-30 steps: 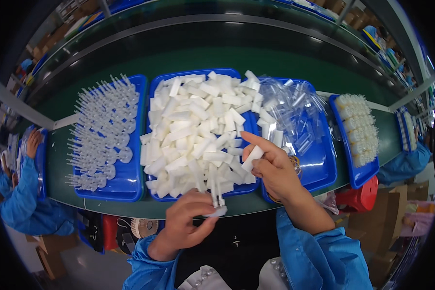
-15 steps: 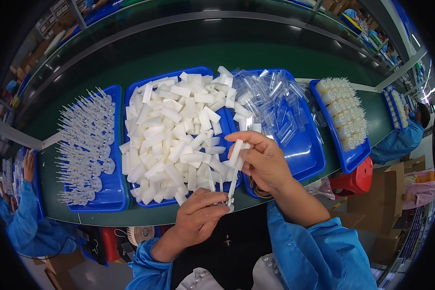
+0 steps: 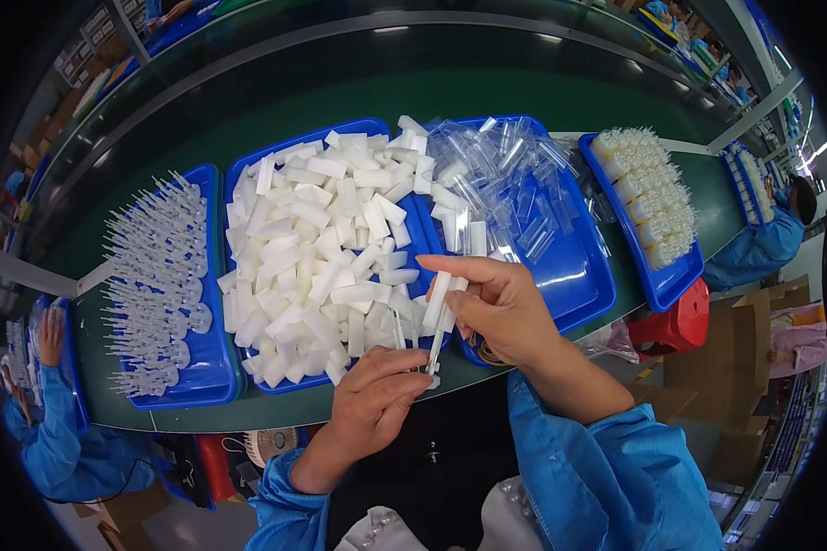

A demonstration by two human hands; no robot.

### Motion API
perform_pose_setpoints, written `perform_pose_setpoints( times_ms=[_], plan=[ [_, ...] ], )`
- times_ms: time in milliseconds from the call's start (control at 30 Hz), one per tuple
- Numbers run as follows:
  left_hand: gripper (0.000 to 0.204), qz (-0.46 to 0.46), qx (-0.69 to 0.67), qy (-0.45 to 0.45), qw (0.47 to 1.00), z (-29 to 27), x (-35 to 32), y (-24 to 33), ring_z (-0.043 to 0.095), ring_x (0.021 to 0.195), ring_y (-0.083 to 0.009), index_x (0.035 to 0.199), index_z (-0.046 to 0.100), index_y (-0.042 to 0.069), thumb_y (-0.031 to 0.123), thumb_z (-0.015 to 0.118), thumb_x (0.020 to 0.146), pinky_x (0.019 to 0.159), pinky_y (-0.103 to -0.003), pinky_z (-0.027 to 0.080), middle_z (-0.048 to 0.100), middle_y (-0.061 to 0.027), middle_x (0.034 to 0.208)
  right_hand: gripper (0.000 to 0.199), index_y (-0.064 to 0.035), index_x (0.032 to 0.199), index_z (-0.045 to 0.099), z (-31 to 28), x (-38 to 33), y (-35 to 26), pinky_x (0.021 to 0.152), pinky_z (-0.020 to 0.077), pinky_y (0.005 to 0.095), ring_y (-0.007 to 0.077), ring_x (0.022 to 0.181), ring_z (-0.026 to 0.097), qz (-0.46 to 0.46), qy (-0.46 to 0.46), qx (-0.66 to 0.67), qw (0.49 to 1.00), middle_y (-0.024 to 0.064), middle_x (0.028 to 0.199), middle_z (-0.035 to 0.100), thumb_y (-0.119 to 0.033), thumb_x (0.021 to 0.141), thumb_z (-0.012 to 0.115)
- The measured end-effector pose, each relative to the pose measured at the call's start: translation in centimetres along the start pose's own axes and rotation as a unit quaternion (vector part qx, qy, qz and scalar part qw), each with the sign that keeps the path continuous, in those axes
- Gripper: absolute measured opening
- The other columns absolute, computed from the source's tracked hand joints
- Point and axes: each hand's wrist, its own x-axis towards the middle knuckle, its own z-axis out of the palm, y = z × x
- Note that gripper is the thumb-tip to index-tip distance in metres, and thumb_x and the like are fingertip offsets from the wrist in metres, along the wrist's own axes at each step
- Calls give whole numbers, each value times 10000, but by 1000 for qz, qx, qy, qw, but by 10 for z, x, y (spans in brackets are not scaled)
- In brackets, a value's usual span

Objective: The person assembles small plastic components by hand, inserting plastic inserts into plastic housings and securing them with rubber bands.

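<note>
Holding a pale pronged plastic part by its lower end in the left grip, pinched narrow by the near edge of the green worktop. Pinching a white foam piece in the equally narrow right grip, just beyond the left. Perhaps touching the part with the foam, though hard to tell at this size. Working close to a blue tray heaped with similar foam pieces, while having clear plastic sleeves in a second tray to the right and crowded white stemmed parts in a third tray to the left.
</note>
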Motion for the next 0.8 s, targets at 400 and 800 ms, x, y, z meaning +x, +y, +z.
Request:
perform_pose_setpoints(
  times_ms=[400, 800],
  plan=[
    [162, -30, -59, -1, 998, 1, -2, 1, 581, 771, -236, 921, 623, 12, -53, 612, 773, 654, -295, 460, 610, -146, 1023, 386, 5, 1188, 555, -7, -8, 7, 558, 427, 158, 29, 653, 534, -28, 6, -47, 998, 68, 972, 609, 75, 816, 478],
    [146, -50, -48, 4, 998, 2, 0, 1, 580, 774, -231, 901, 638, 19, -41, 622, 768, 667, -289, 459, 617, -130, 996, 348, -2, 1158, 580, 3, -17, 1, 566, 425, 169, 21, 667, 526, -12, -12, -60, 998, 55, 947, 611, 56, 828, 481]
  ],
)
